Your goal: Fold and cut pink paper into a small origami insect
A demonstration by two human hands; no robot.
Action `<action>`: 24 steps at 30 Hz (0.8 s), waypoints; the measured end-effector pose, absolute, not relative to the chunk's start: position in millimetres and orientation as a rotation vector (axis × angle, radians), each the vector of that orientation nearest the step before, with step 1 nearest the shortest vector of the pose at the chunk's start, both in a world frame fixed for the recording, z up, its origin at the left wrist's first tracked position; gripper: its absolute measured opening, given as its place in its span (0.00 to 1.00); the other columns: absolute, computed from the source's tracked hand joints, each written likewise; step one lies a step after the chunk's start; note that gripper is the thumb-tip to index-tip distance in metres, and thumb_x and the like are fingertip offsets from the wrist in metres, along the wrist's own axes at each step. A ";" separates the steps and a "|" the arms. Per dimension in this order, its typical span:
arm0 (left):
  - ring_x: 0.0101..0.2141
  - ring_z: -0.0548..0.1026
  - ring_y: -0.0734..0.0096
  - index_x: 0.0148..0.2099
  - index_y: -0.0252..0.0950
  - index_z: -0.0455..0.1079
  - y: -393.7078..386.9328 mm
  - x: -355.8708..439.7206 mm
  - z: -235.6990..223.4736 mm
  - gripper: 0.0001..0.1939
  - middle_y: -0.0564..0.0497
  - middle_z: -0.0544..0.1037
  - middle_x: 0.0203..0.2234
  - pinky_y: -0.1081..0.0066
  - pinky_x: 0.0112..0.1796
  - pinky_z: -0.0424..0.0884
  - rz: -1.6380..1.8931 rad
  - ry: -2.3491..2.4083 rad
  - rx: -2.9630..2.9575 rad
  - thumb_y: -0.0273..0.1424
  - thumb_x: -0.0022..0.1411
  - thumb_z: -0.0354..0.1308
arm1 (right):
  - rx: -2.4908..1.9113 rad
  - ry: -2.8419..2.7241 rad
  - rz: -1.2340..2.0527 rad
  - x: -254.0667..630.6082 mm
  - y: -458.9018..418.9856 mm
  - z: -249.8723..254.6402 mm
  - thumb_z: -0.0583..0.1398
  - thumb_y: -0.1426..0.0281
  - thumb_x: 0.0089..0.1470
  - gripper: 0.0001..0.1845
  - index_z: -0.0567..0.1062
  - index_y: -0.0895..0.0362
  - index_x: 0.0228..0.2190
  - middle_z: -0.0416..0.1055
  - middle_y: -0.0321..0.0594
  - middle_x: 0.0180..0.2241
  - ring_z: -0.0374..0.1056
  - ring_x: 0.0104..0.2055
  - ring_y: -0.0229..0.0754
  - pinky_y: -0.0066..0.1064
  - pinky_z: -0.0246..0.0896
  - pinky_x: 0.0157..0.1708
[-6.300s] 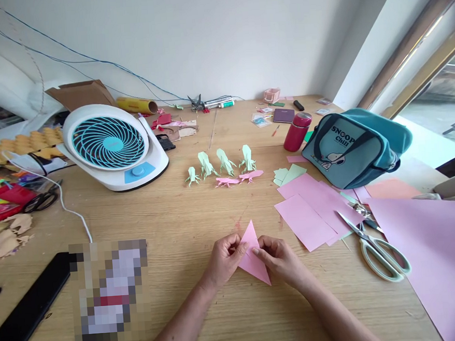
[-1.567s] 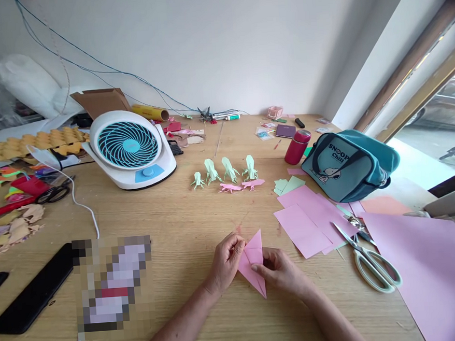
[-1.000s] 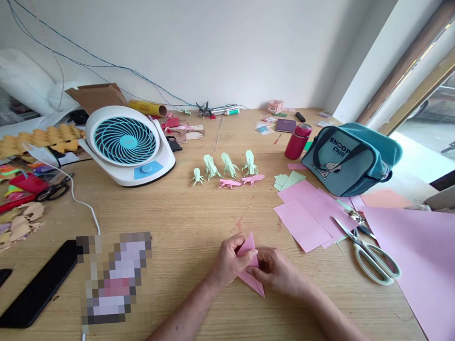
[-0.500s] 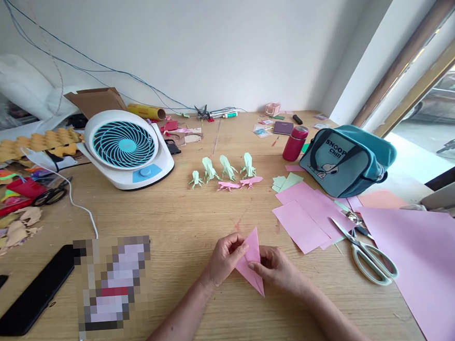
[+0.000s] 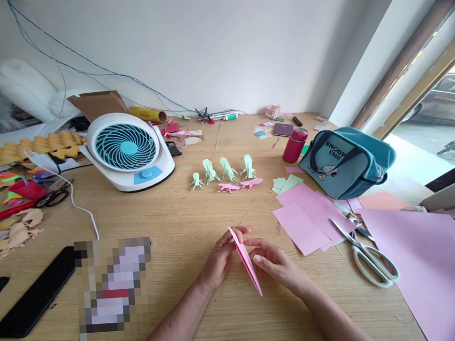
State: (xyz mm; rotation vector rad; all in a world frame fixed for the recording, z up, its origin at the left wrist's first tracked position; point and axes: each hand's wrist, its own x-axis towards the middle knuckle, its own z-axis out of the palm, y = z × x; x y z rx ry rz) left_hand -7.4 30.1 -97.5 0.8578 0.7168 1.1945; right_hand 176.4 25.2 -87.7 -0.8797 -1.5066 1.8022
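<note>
A folded piece of pink paper (image 5: 248, 265) is turned nearly edge-on, its layers showing as a thin slanted strip. My left hand (image 5: 221, 256) grips it from the left near the top, some fingers hidden behind it. To its right, my right hand (image 5: 275, 263) has its thumb and fingers apart, the fingertips close to the paper; whether they touch it I cannot tell. Beyond the hands stand several pale green origami insects (image 5: 227, 169), with two pink origami insects (image 5: 229, 187) in front of them.
Pink paper sheets (image 5: 299, 228) and white-handled scissors (image 5: 374, 266) lie at right, beside a large pink sheet (image 5: 424, 250). Behind them are a teal bag (image 5: 339, 162) and a red flask (image 5: 295, 146). A white fan (image 5: 128, 151) stands at left, near a long black object (image 5: 33, 293).
The folded pink paper has turned from showing its flat face to nearly edge-on. My right hand has loosened from its pinch and its fingers have spread.
</note>
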 end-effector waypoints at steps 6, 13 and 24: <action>0.55 0.64 0.52 0.32 0.36 0.70 28.3 -8.4 -96.6 0.12 0.46 0.72 0.47 0.64 0.51 0.60 1.154 0.710 0.998 0.40 0.58 0.63 | -0.862 -1.239 1.868 177.2 29.1 -95.9 0.68 0.54 0.50 0.31 0.69 0.56 0.50 0.60 0.30 0.23 0.51 0.24 0.34 0.28 0.41 0.25; 0.49 0.69 0.56 0.39 0.37 0.71 28.4 -7.6 -98.8 0.12 0.45 0.72 0.46 0.65 0.47 0.64 1.184 0.716 1.111 0.39 0.59 0.65 | -0.871 -1.088 1.861 180.1 30.8 -100.3 0.70 0.57 0.49 0.30 0.72 0.55 0.51 0.60 0.30 0.24 0.52 0.24 0.33 0.26 0.42 0.24; 0.39 0.74 0.63 0.49 0.34 0.71 27.6 -4.0 -102.2 0.23 0.44 0.77 0.39 0.69 0.38 0.68 1.195 0.834 1.027 0.47 0.69 0.48 | -0.939 -0.827 1.707 169.4 26.7 -111.5 0.72 0.60 0.44 0.17 0.72 0.55 0.27 0.69 0.33 0.28 0.62 0.28 0.34 0.25 0.58 0.28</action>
